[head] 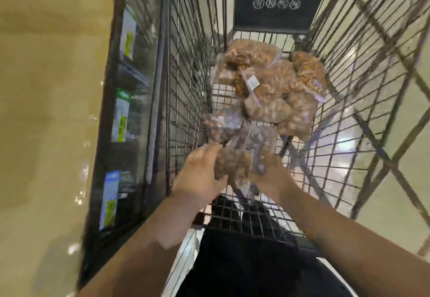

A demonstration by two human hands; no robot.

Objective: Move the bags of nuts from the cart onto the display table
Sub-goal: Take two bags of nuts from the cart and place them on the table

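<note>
Several clear bags of brown nuts (274, 87) lie piled in the far half of a wire shopping cart (186, 92). Nearer to me, both hands hold one clear bag of nuts (235, 166) above the cart's near end. My left hand (197, 180) grips its left side with curled fingers. My right hand (270, 173) grips its right side, thumb on the plastic. The frame is blurred, so the fingertips are hard to make out.
A dark shelf edge with green, white and blue price tags (121, 120) runs along the cart's left side. A black sign panel (277, 1) hangs at the cart's far end. Glossy tiled floor (384, 134) shows through the wires on the right.
</note>
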